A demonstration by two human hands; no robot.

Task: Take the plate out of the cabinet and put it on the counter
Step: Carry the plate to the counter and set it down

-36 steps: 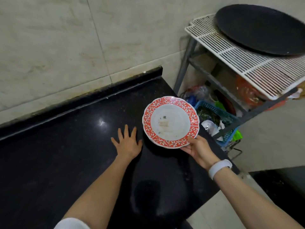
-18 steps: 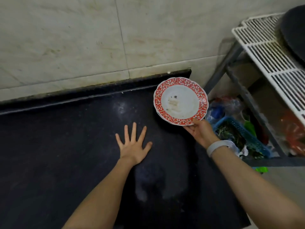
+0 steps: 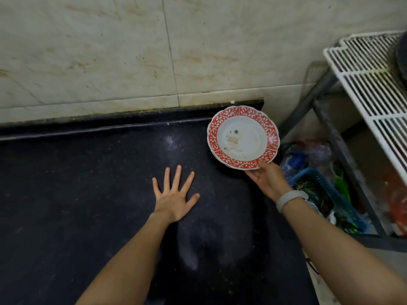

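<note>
A round plate (image 3: 243, 137) with a red flower-patterned rim and a white, slightly soiled centre is tilted up above the far right corner of the black counter (image 3: 88, 194). My right hand (image 3: 267, 179) grips its near rim, thumb on top, with a pale band on the wrist. My left hand (image 3: 174, 194) lies flat on the counter with fingers spread, holding nothing, to the left of the plate. No cabinet is in view.
A tiled wall (image 3: 132, 51) rises behind the counter. To the right stands a grey metal rack (image 3: 326, 119) with a white wire shelf (image 3: 370, 84) on top. Below it sit a blue basket (image 3: 317, 194) and plastic bags.
The plate has moved farther from me and toward the wall in my right hand. My left hand spread its fingers flat on the counter. The view shifted left.
</note>
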